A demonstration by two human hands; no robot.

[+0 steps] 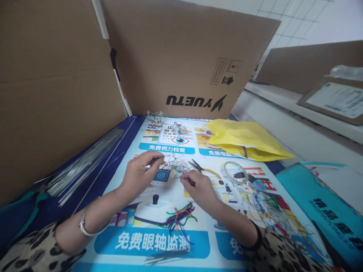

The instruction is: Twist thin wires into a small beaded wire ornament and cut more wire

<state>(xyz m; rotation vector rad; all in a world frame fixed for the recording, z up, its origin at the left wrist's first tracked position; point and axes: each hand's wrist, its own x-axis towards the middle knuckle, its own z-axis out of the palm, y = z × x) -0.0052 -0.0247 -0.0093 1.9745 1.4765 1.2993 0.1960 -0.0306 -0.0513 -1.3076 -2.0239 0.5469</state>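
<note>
Thin wires [176,161] lie tangled on the printed sheet [201,245], between the two hands in the head view. Left hand [146,168] brings thumb and fingertips together at the tangle, any strand between them too fine to tell; right hand [200,185] curls closed on purple thread [191,182], near the pliers [200,168].

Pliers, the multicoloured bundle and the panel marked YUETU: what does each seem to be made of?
The pliers: dark, metal-looking head, probably steel; smooth yellow handles, likely with plastic or rubber sleeves. The multicoloured bundle: matte, curling strands, perhaps cord or yarn, though coated wire is possible. The panel: matte brown surface with black print and a packing-style arrow, so most likely cardboard.
</note>
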